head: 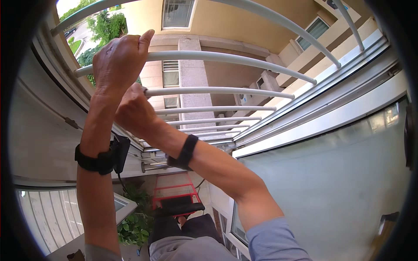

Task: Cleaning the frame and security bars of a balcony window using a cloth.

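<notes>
My left hand is wrapped around a white window-guard bar, thumb pointing up. Just below it, my right hand closes around the left part of the neighbouring white bar. A small dark bit shows at the right hand's fingers, too little of it to name. Both palms are hidden. A black strap with a black box and a cable sits on my left forearm; another black strap circles the right one.
An aluminium window frame runs along the right, beside a glazed sash. Below me stand a red metal ladder and leafy green plants. At lower left is another window. Outside rises a beige building.
</notes>
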Demonstrator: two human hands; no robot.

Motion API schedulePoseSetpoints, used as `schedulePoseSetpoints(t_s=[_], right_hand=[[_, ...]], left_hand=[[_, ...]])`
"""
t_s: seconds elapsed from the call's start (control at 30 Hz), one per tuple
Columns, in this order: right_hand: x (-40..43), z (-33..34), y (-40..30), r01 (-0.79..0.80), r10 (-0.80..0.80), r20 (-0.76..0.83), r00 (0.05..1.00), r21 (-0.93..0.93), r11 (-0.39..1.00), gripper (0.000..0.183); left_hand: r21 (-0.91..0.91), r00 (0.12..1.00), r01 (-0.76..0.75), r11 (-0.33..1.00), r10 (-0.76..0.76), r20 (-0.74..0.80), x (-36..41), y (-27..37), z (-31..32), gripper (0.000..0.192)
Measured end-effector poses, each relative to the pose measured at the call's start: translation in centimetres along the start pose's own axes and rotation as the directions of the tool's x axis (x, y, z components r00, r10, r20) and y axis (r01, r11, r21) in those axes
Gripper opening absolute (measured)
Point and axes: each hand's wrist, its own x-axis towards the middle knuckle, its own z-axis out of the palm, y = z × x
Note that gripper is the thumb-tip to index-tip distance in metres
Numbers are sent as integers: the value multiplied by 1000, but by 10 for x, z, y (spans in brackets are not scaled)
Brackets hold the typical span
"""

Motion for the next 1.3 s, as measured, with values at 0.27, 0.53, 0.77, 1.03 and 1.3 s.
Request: schedulePoseSetpoints(t_s=[0.27,0.53,0.77,1.03,1.3], right_hand=[[18,25,-12,-160,133,90,987,604,781,29],[-9,-5,30,-1,-3,35,999,99,995,5],[-136,-113,170,-19,59,145,988,-267,964,21],[-223,-206,260,-249,380,153,912,-530,811,26],[-225,-205,257,-345,469,120,875,-526,778,21]], left_hand=[[18,984,34,999,-37,173,0,7,-8,64],[-26,952,111,993,-99,291,8,-3,-18,67],[-11,979,33,999,-30,199,2,-15,-11,68],[-94,998,-59,994,62,26,-3,-21,-5,56],[-196,901,-402,894,348,-259,-114,18,38,29]])
